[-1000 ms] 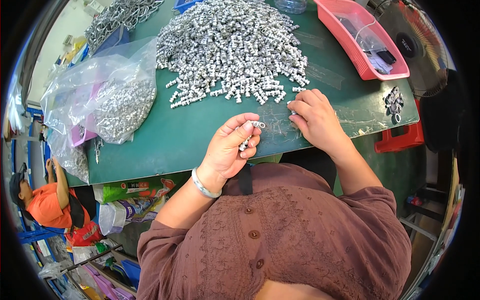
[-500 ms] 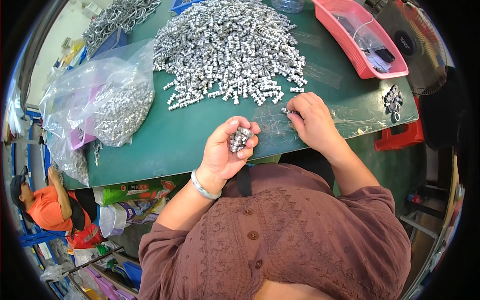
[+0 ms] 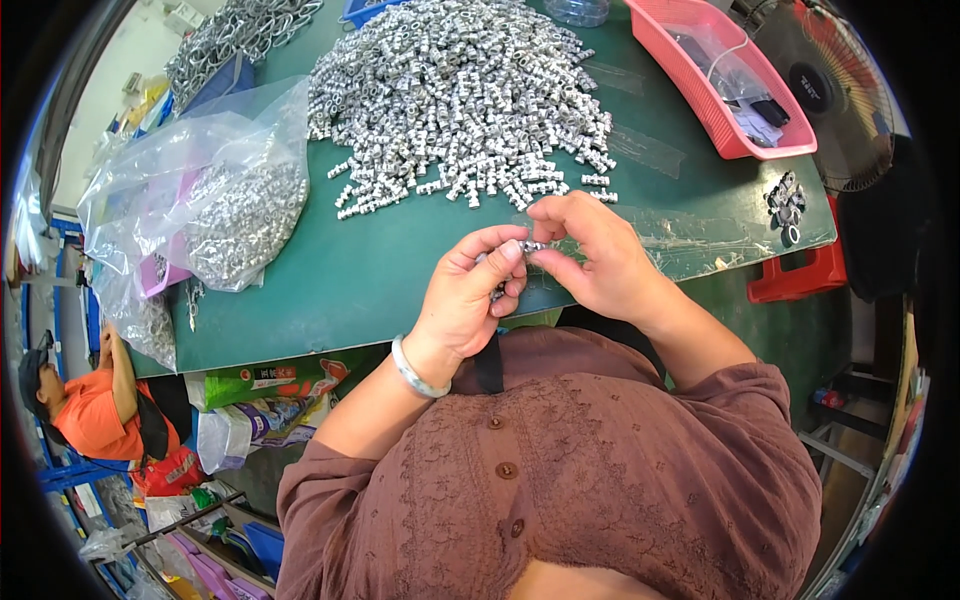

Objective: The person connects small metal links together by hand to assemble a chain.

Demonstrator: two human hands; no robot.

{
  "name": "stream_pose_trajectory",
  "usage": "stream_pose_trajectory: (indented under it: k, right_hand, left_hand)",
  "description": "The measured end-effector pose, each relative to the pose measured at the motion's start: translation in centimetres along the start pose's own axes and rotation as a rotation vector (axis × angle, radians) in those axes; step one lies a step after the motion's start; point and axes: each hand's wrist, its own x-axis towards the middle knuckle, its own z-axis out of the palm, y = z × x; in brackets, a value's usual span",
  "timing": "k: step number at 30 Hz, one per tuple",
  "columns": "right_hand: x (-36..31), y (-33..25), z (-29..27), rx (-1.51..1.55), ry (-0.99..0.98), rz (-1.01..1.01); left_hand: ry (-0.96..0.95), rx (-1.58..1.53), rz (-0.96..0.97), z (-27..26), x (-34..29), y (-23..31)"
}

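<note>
My left hand is closed round several small silver metal parts, partly hidden in its curled fingers. One short ribbed metal part sticks out between its thumb and forefinger. My right hand meets it there, its thumb and fingertips at the free end of that part; the exact contact is partly hidden. Beyond both hands, a large heap of the same ribbed silver parts covers the green table. Two single parts lie at the heap's near right edge.
At the left, a clear plastic bag holds more small metal parts. A pink basket stands far right, near a fan. Dark rings lie at the right corner, above a red stool. A person in orange is at the left.
My right hand has moved left to meet my left hand. A metal part now lies on the table near the heap's right edge. My left hand has turned, its thumb covering the parts.
</note>
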Motion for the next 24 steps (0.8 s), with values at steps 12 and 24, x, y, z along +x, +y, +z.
stream_pose_trajectory:
  k: [12,24]
  right_hand:
    - [0.5,2.6,-1.2,-0.579,-0.128,0.027]
    - [0.3,3.1,-1.6,-0.555,-0.154,0.024]
  left_hand:
    - [-0.099,-0.341,-0.086,-1.1,0.0,0.4]
    - [-0.140,-0.413,-0.129,-1.5,0.1,0.6]
